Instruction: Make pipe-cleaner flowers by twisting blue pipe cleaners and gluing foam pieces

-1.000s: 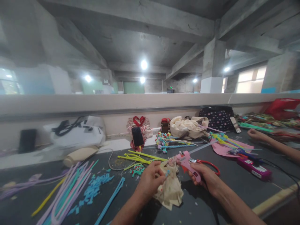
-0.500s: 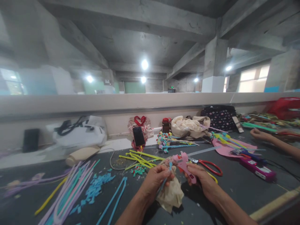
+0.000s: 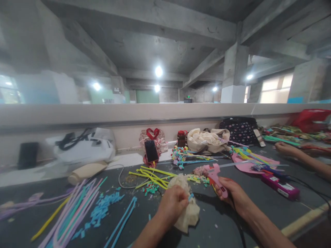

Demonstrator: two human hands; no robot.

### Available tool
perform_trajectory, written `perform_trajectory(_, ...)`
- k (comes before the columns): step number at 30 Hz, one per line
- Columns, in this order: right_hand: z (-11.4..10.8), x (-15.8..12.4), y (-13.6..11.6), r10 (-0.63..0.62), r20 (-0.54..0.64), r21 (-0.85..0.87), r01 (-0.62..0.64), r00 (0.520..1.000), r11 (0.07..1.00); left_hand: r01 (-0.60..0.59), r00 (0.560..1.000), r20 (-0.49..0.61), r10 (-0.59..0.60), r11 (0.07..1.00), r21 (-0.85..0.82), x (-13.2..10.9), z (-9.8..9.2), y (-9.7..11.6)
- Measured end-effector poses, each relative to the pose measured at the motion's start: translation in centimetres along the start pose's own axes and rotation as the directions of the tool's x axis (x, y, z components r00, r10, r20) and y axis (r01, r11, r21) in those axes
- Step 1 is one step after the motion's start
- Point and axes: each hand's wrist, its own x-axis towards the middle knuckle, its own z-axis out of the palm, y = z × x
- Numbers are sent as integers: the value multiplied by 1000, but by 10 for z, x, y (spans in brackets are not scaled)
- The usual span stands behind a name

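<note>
Glue gun (image 3: pixel 214 175): pink, orange-red at the trigger. Cloth (image 3: pixel 190 217): plain cream, a speck of bright blue on it. Worktop (image 3: pixel 207 237): dark grey. Stems, left: lilac, teal and pink mixed (image 3: pixel 73 213); one yellow (image 3: pixel 49 222); a folded blue one (image 3: pixel 133 200). Snippets (image 3: pixel 103 206): blue. Centre sticks (image 3: pixel 151 176): yellow-green. Bits beside them (image 3: pixel 150 188): green and red. Bunch (image 3: pixel 179 156): pale blue, lilac, yellow, red dots. Pouch (image 3: pixel 162 143): red pattern on pale ground, red bow. Jar (image 3: pixel 181 139): dark brown, red lid. Backpack (image 3: pixel 239 130): black, pinkish spots. Sheet (image 3: pixel 241 166): plain pink. Box (image 3: pixel 280 186): magenta-purple, white label. White bag (image 3: pixel 85 153): black straps.
</note>
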Motion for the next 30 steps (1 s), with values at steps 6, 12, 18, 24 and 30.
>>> perform_trajectory(6,2,0,5,56,6,152,-57,998,987,-156,988,74,137,870,468,-3,-12,28)
perform_trajectory(12,12,-4,1,89,-17,239,-82,996,968,-94,989,-83,119,961,260,-4,-32,38)
perform_trajectory(18,29,-12,-2,81,117,365,-118,990,923,241,966,66,-251,772,-588,-16,-48,34)
perform_trajectory(24,58,-15,4,94,221,391,-176,971,903,293,956,206,-208,661,-691,-36,-50,23)
perform_trajectory(30,87,-11,14,174,296,355,-277,939,893,338,937,212,-277,574,-746,-45,-42,13)
